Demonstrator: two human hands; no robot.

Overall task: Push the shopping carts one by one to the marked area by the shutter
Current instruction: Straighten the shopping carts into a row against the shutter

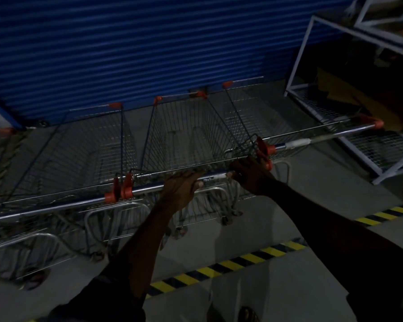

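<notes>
Hands first, from my head view: my left hand (182,185) and right hand (251,174) are both clamped on the handle bar (149,188) of the middle shopping cart (189,138), which stands between two other carts, nose toward the blue shutter (149,43), beyond the striped floor tape (230,263).

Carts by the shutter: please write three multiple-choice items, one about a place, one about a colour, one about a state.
1. Where is the striped floor tape?
A. behind the carts, on the person's side
B. under the shutter
C. inside a basket

2. What colour is the shutter?
A. red
B. blue
C. white

3. What are the hands doing?
A. hanging free
B. holding tape
C. gripping the middle cart's handle

Key: 1 A, the tape runs nearer the camera than the wheels. 2 B, its slats are blue. 3 C, left hand and right hand close around the bar.
</notes>
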